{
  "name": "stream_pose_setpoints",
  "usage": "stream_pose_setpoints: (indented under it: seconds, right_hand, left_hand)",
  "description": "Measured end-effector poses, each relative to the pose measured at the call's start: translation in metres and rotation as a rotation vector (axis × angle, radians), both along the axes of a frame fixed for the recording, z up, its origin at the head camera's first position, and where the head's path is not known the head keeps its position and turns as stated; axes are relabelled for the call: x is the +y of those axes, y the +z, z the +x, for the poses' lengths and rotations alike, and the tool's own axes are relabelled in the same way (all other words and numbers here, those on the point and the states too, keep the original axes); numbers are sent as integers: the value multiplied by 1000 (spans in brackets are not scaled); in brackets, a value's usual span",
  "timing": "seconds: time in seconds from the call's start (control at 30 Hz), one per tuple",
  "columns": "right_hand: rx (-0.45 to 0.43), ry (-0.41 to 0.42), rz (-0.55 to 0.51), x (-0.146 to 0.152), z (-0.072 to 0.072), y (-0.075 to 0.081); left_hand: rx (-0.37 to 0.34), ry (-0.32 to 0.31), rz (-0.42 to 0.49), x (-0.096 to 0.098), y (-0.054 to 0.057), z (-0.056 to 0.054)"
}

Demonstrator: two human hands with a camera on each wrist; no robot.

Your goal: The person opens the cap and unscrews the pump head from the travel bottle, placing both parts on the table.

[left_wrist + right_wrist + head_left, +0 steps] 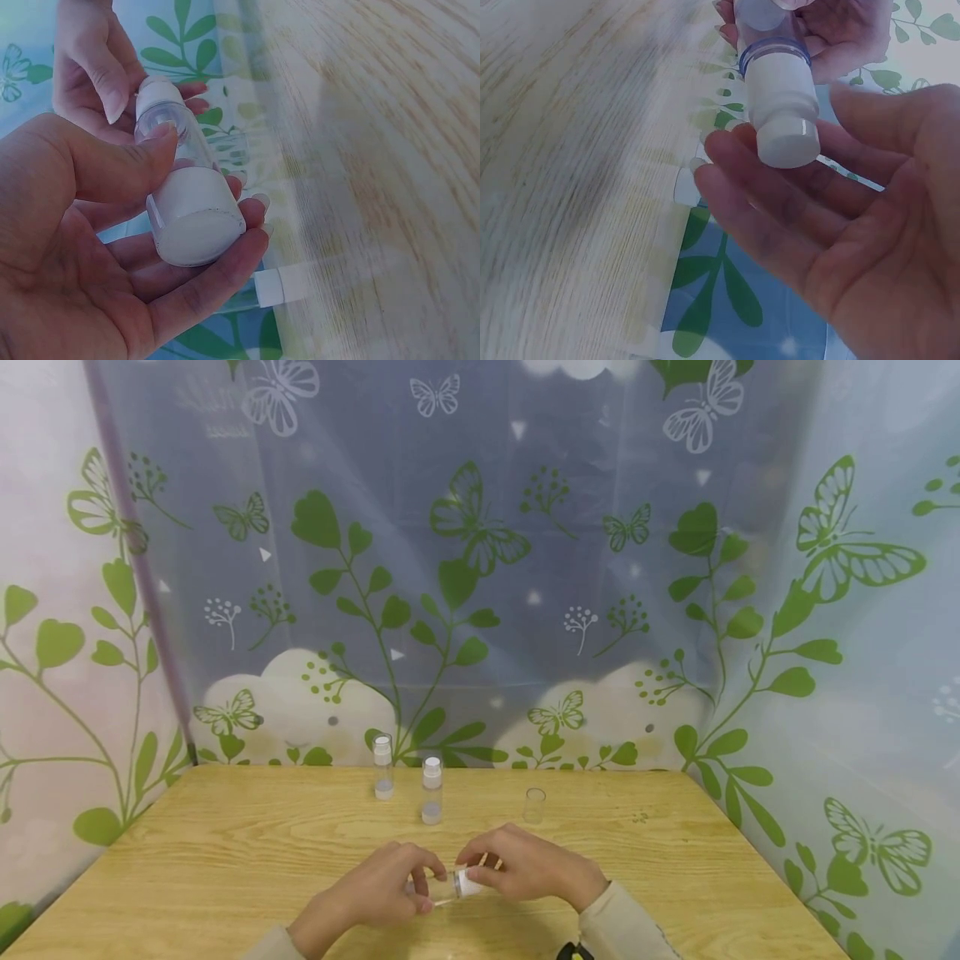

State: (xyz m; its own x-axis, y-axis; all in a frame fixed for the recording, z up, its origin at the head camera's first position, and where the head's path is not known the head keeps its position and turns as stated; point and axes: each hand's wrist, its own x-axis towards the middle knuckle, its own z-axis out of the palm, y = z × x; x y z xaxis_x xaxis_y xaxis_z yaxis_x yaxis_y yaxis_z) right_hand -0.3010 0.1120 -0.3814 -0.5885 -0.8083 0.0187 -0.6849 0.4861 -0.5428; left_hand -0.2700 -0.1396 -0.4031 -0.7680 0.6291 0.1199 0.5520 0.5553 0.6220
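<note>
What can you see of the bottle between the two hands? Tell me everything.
The bottle has a clear, plastic-looking body, a white base and a stepped white top without a clear cover. It is held nearly sideways above the table, top toward the right hand, whose fingers are close by; contact there is unclear. The left hand grips its body and base.

Yellowish wood-grain tbl (225, 843) w/ blue-gray, grn leaf- & butterfly-print backdrop (562, 568) behind

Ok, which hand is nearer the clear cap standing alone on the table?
Right. The right hand is just in front of the clear cap, not touching it; the left hand, holding the bottle, is farther off, front-left.
</note>
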Motion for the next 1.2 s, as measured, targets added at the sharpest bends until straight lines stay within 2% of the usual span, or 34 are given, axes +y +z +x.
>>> stream_pose_setpoints:
  seconds: [0.23,0.37,0.67,1.2]
  right_hand:
    - [-64,-2,1,1,-1,-1]
    - [-65,-3,12,1,-2,-1]
    - [16,14,4,0,-2,-1]
    - [52,12,-11,1,-2,0]
  left_hand:
    - [-2,2,4,0,0,-1]
    - [1,4,3,0,0,-1]
    - [12,0,-4,1,2,-1]
    - [9,12,-6,1,1,-1]
